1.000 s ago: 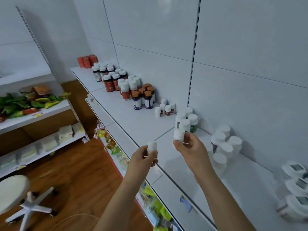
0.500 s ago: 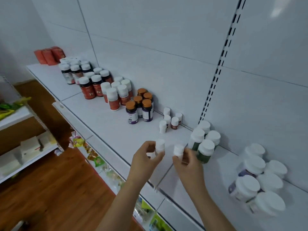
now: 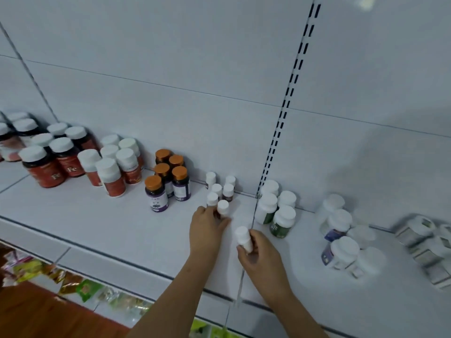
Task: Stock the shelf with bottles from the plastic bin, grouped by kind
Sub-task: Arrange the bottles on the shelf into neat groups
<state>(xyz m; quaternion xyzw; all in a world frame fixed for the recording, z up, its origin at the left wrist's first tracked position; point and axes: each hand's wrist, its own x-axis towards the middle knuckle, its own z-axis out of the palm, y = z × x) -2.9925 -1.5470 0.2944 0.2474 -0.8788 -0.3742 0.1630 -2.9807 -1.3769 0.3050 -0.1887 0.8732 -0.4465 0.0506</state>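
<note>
My left hand (image 3: 207,230) grips a small white bottle (image 3: 223,208) standing on the white shelf (image 3: 102,223), at the front of a cluster of several small white-capped bottles (image 3: 220,189). My right hand (image 3: 261,254) holds another small white bottle (image 3: 243,237) tilted just above the shelf, to the right of the left hand. The plastic bin is not in view.
Along the shelf stand grouped bottles: red white-capped ones (image 3: 56,164) at left, orange-capped purple-label ones (image 3: 168,179), green-label white ones (image 3: 278,211), larger white bottles (image 3: 341,240) and white boxes (image 3: 429,245) at right. Snack packets (image 3: 80,286) lie on the shelf below.
Both hands moved forward to the shelf. The left hand's bottle now stands by the small-bottle cluster; the right hand's bottle has dropped lower, close to the shelf.
</note>
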